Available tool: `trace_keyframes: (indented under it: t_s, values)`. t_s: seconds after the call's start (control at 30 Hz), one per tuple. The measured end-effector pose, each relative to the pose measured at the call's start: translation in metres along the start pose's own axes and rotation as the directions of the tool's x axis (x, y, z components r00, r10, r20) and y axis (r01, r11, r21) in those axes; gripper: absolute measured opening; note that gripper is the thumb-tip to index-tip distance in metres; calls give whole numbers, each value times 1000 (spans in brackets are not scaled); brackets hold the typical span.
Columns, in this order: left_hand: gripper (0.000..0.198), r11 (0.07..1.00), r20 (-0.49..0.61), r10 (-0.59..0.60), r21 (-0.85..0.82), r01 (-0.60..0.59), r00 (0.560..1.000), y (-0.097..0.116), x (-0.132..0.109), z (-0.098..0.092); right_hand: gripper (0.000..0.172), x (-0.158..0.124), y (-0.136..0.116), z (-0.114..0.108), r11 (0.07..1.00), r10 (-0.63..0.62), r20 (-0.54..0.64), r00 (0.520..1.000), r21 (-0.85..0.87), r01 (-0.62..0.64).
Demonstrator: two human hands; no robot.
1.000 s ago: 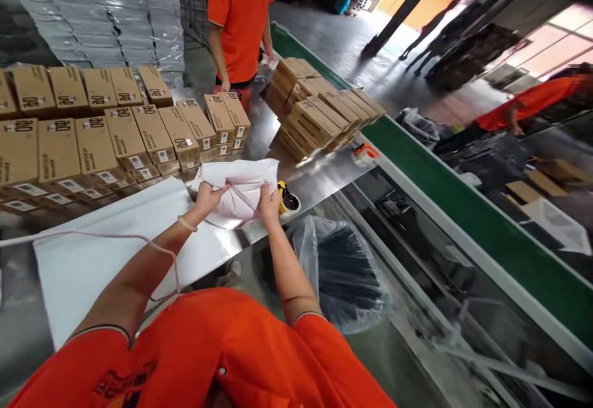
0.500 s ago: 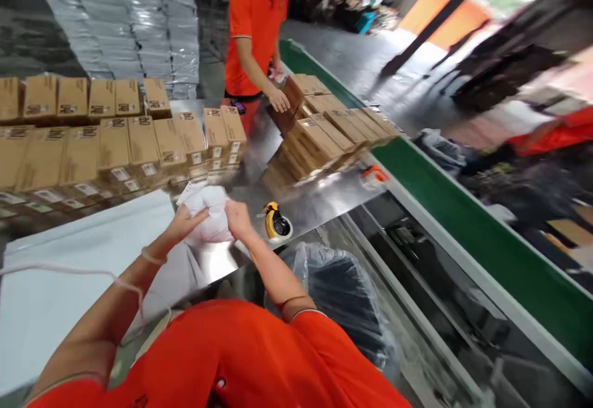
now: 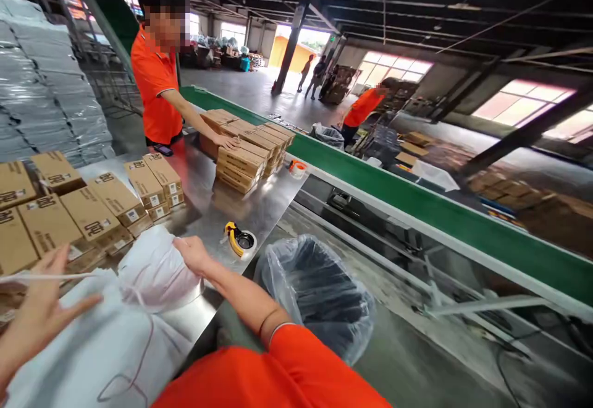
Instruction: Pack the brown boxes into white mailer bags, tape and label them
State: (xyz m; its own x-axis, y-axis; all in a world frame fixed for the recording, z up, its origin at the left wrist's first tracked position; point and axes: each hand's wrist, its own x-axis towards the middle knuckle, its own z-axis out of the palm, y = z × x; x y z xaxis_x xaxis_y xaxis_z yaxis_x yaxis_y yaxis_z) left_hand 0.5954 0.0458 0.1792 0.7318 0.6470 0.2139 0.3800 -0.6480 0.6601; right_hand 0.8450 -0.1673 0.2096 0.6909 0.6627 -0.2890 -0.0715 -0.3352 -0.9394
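While both hands reach over a steel table [image 3: 210,210]:
- cardboard cartons [image 3: 99,216] stacked far left;
- left hand [image 3: 41,309] open, fingers spread, touching nothing clearly;
- white plastic bag [image 3: 152,275] on the table;
- right hand [image 3: 197,256] half-closed, gripping the bag's top edge;
- yellow tape dispenser [image 3: 238,240] just beyond;
- plastic-lined bin [image 3: 315,297] past the table edge.

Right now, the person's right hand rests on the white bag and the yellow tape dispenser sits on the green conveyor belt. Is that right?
No: the yellow tape dispenser sits on the steel table, not the green conveyor belt, as the head view shows. The right hand does rest on the white bag.
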Motion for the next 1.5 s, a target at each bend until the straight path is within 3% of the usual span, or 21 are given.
trace_keyframes:
  t_s: [0.03, 0.07, 0.17, 0.27, 0.3, 0.37, 0.4, 0.47, 0.53, 0.6, 0.67, 0.77, 0.83, 0.9, 0.97, 1.07, 1.17, 1.27, 1.37, 1.43, 1.5]
  values:
    - [107, 994, -97, 103, -27, -106, 990, 9, -3, 17, 56, 1, -1, 3, 1000, 12, 17, 1000, 4, -12]
    - [116, 980, -88, 184, -59, -190, 979, 20, -6, 39, 56, 2, -2, 5, 1000, 25, 42, 999, -5, -25]
    - [91, 971, -60, 239, -17, -240, 969, 51, -11, 101, 53, 6, -6, 7, 993, 58, 114, 992, -109, -45]
    - [72, 950, -78, 308, 71, -303, 948, 62, -4, 127, 47, 7, -8, -3, 969, 56, 188, 981, -247, -8]
    - [67, 941, -69, 335, 81, -330, 940, 61, 1, 127, 45, 6, -8, -8, 954, 8, 184, 983, -297, 47]
    - [57, 936, -5, 344, 76, -342, 939, 57, 9, 122, 35, 1, -3, -18, 871, -211, 80, 974, -437, 225]
    - [54, 944, 44, 319, 71, -321, 947, 56, 12, 118, 31, -3, 2, -21, 787, -363, -1, 932, -535, 306]
    - [50, 969, 145, 223, 75, -236, 964, 57, 16, 110, 42, -11, 14, -24, 580, -620, -84, 780, -719, 384]
    - [49, 988, 250, 104, 89, -129, 963, 67, 15, 101, 54, -18, 28, -22, 386, -715, 65, 696, -794, 471]
    - [51, 994, 354, 5, 97, -42, 935, 84, 14, 94, 52, -23, 39, -16, 274, -668, 276, 691, -772, 573]
    - [50, 995, 386, -45, 104, 5, 921, 100, 14, 87, 41, -24, 45, -13, 276, -576, 368, 730, -753, 597]
    - [53, 998, 424, 13, -56, 12, 905, 109, 16, 80, 32, -16, 47, -14, 397, -478, 316, 819, -754, 523]
    - [70, 989, 274, 67, -147, -27, 959, 106, 10, 76, 44, -8, 47, -16, 489, -453, 271, 849, -721, 491]
    - [87, 994, 31, 93, -56, -91, 995, 105, -5, 76, 52, -4, 47, -18, 555, -442, 245, 863, -681, 478]
    - [83, 982, -99, 140, 141, -126, 985, 106, -24, 83, 55, -5, 50, -17, 592, -434, 246, 866, -647, 481]
    - [48, 932, 36, 192, 305, -194, 981, 110, -40, 101, 57, -8, 54, -14, 613, -421, 267, 867, -621, 488]
    - [31, 926, 188, 159, 313, -212, 969, 111, -35, 111, 55, -8, 53, -21, 595, -446, 334, 830, -582, 554]
    - [41, 956, 246, 69, 262, -135, 967, 112, -20, 106, 44, -7, 47, -42, 502, -596, 351, 722, -540, 676]
    - [47, 977, 269, -18, 211, -41, 963, 116, -9, 99, 55, -7, 42, -57, 334, -683, 408, 605, -563, 756]
    - [49, 976, 285, -47, 215, -16, 957, 121, -6, 96, 51, -6, 44, -53, 271, -635, 500, 589, -570, 776]
    - [49, 969, 310, -75, 247, -4, 948, 126, -6, 96, 44, -4, 47, -43, 284, -551, 548, 630, -587, 758]
